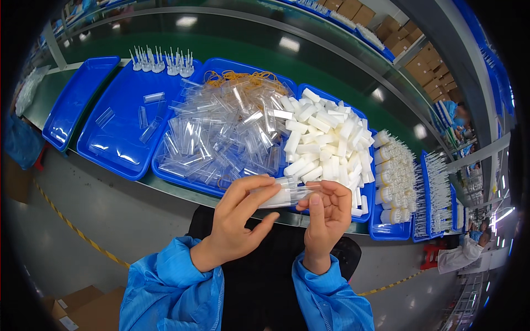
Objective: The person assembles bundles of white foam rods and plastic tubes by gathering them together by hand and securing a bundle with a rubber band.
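Note:
Above the near edge of the bench, both hands are on a transparent plastic sleeve (pixel 301 193) with a white block (pixel 280 197) showing at its left part; whether the block is fully inside I cannot tell. My left hand (pixel 234 218) closes its fingers on the left end, thumb held away. At the other end, the thumb and fingers of my right hand (pixel 327 215) pinch the sleeve. Just beyond them lie a heap of transparent plastic sleeves (pixel 204 138) with orange rubber bands (pixel 243 78) at its back, and a pile of white blocks (pixel 326 132) to the right.
Blue trays line the bench; one at left (pixel 118 132) holds a few loose sleeves and white upright pin-like pieces (pixel 163 62). Further right stand bundled white bristly pieces (pixel 393 176) and thin white sticks (pixel 437 187). A green conveyor belt (pixel 254 47) runs behind. Cardboard boxes (pixel 88 306) sit lower left.

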